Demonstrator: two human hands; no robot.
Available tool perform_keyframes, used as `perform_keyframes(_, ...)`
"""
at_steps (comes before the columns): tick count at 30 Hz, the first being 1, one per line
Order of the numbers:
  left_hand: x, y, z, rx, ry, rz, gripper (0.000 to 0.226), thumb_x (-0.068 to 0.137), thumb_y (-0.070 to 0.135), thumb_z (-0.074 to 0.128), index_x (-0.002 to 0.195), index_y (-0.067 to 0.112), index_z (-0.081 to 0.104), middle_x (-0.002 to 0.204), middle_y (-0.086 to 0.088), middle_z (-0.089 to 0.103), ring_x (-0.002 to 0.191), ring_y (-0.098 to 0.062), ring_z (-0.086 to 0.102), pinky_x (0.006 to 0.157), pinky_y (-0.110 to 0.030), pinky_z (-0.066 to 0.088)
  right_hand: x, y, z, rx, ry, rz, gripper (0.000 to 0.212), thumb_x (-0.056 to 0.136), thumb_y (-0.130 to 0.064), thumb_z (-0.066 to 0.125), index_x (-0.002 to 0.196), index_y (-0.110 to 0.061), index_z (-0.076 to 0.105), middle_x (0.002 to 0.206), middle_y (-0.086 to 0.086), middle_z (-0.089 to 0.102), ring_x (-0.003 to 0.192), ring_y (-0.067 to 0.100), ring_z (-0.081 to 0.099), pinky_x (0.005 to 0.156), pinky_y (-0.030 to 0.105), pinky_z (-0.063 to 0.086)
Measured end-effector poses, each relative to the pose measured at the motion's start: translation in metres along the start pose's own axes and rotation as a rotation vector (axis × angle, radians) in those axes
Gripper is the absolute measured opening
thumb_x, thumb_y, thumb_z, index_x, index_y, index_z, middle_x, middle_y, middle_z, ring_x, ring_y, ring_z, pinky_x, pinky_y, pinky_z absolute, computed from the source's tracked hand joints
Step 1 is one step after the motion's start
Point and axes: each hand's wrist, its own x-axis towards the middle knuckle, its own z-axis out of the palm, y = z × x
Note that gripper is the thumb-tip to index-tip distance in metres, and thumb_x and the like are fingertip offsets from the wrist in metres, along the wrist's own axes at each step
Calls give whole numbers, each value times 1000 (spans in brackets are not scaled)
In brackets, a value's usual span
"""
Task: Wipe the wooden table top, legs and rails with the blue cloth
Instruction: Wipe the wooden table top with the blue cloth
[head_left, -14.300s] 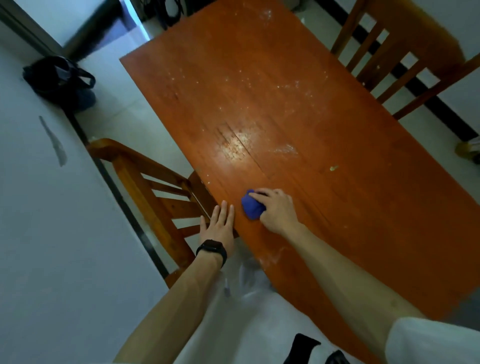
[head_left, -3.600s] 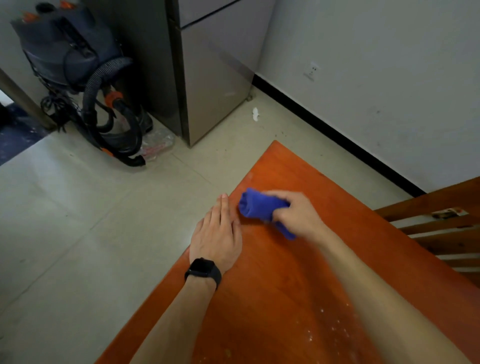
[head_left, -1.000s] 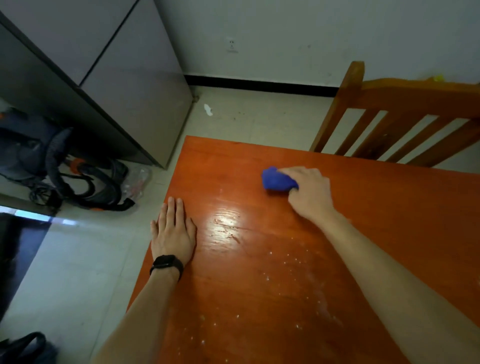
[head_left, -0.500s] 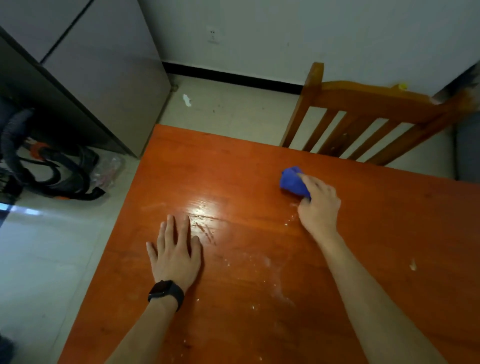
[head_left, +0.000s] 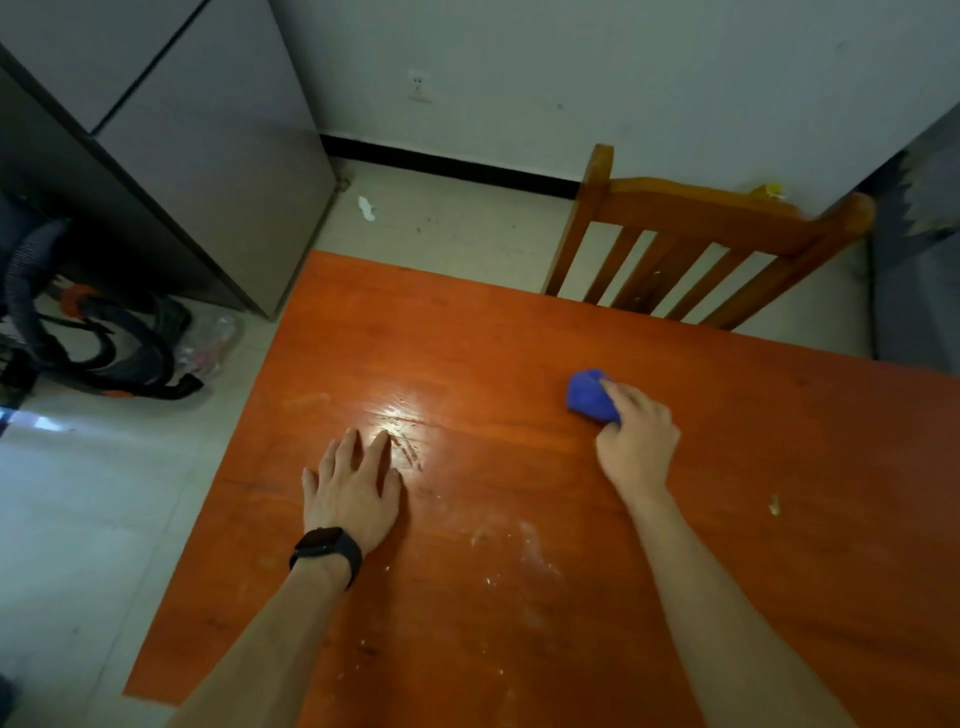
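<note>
Resting on the wooden table top (head_left: 519, 364) toward its far edge, the bunched blue cloth (head_left: 589, 394) is gripped by the right hand (head_left: 635, 441), fingers curled over it. The left hand (head_left: 353, 488) lies flat, fingers spread. Pale specks, possibly dust, dot the near surface. A wooden chair (head_left: 701, 244) stands beyond.
</note>
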Motion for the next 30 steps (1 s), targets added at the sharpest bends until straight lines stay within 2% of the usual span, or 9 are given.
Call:
perform_keyframes(5, -22, 23, 15, 39, -52, 87, 57, 99, 52, 28, 154, 42, 14, 165, -3, 6, 151, -29, 3, 120, -57, 6, -70, 7, 31, 52, -25, -52, 55, 77, -14, 52, 130, -27, 60, 132, -1, 59, 117, 33, 51, 93, 46, 41)
perform_keyframes(10, -42, 41, 34, 88, -106, 74, 61, 98, 56, 23, 154, 44, 3, 165, -2, -6, 151, -30, -3, 118, -61, 4, -132, -11, 33, 383, -406, -276, 61, 64, -13, 45, 119, -21, 70, 122, -2, 68, 115, 19, 57, 102, 27, 38)
perform_keyframes(14, -41, 45, 28, 146, -103, 83, 61, 97, 59, 21, 154, 42, 6, 165, -3, -5, 151, -31, 2, 118, -60, 3, -38, 23, 4, 293, -31, -89, 62, 71, -11, 47, 129, -23, 61, 130, 1, 62, 121, 27, 55, 105, 40, 41)
perform_keyframes(17, -39, 45, 22, 209, -115, 106, 63, 96, 60, 23, 154, 41, 9, 165, -4, 0, 150, -32, 7, 118, -60, 6, -28, 36, -1, -39, -16, 48, 61, 85, -16, 53, 144, -28, 42, 146, -2, 44, 125, 32, 44, 99, 48, 39)
perform_keyframes(19, -39, 46, 21, 225, -125, 109, 63, 96, 61, 23, 154, 40, 11, 165, -5, 2, 150, -33, 10, 118, -60, 8, -65, 29, 14, -42, -15, -54, 61, 80, -18, 51, 140, -29, 48, 143, -2, 47, 119, 33, 45, 92, 47, 40)
perform_keyframes(23, -38, 54, 15, 261, -154, 93, 63, 96, 62, 24, 154, 38, 16, 164, -7, 7, 148, -34, 16, 117, -60, 10, -138, 16, 42, 211, -446, -331, 63, 72, -20, 44, 131, -37, 55, 131, -9, 57, 117, 21, 50, 98, 44, 42)
perform_keyframes(25, -35, 60, 10, 256, -149, 78, 60, 96, 60, 26, 152, 37, 22, 163, -9, 13, 146, -35, 22, 117, -59, 11, -137, 18, 32, 451, -540, -208, 61, 69, -21, 44, 127, -30, 60, 123, -4, 64, 111, 16, 57, 99, 40, 44)
perform_keyframes(27, -33, 66, 8, 258, -152, 69, 57, 97, 59, 28, 149, 36, 27, 162, -10, 16, 145, -36, 24, 117, -59, 13, -113, 29, 10, 610, -422, 61, 60, 71, -23, 47, 131, -22, 56, 126, 3, 63, 109, 17, 58, 95, 36, 46)
perform_keyframes(30, -35, 71, 12, 275, -163, 62, 62, 96, 61, 27, 150, 32, 25, 162, -14, 14, 145, -39, 21, 117, -58, 16, -80, 60, -16, 524, -241, 195, 50, 88, -22, 53, 136, -19, 43, 129, 8, 57, 108, 26, 56, 86, 36, 44)
